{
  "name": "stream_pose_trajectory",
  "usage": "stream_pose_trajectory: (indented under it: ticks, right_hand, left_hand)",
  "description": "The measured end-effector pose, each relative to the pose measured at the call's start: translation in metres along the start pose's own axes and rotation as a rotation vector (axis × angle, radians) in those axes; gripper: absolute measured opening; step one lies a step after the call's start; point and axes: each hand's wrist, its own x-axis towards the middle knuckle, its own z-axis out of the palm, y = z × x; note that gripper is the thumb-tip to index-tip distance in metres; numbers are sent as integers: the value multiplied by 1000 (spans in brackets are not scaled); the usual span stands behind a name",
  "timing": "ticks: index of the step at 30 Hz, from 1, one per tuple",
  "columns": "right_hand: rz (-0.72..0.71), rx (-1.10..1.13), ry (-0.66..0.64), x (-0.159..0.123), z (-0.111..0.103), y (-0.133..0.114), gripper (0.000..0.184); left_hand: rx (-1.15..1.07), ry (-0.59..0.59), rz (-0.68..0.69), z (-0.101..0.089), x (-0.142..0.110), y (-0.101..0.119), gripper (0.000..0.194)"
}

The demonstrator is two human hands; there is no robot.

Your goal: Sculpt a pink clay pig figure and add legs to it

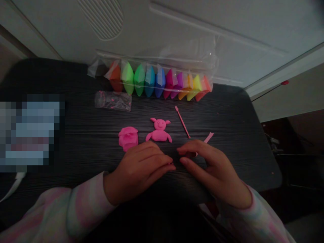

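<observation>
A pink clay figure (159, 131) with a round head, ears, body and two arms lies flat on the dark table. To its left is a lump of pink clay (128, 137), just beyond my left hand (144, 165). The thumb and fingertips of that hand are pinched together, and a small bit of pink clay (170, 163) shows between them. My right hand (207, 165) is curved, its thumb and index finger apart with nothing visible between them. A flat pink clay tool (209, 137) lies partly hidden behind it. A thin pink stick tool (182, 122) rests farther back.
A clear bag with a row of coloured clay packets (139, 81) stands along the table's back, against a white panel (177, 30). A crumpled clear wrapper (113, 101) lies before it. At the left is a blurred-out device (32, 131) with a white cable (14, 184).
</observation>
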Motion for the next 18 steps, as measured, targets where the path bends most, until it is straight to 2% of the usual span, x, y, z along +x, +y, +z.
stream_pose_trajectory:
  ticks: [4, 11, 18]
  right_hand:
    - [-19, 15, 17, -1, 1, 0, 15]
    - [-144, 49, 27, 1, 1, 2, 17]
    - [-173, 38, 48, 4, -1, 2, 18]
  left_hand:
    - [-10, 0, 4, 0, 1, 1, 5]
    - [-55, 6, -59, -1, 3, 2, 8]
    - [-80, 20, -126, -2, 5, 3, 9]
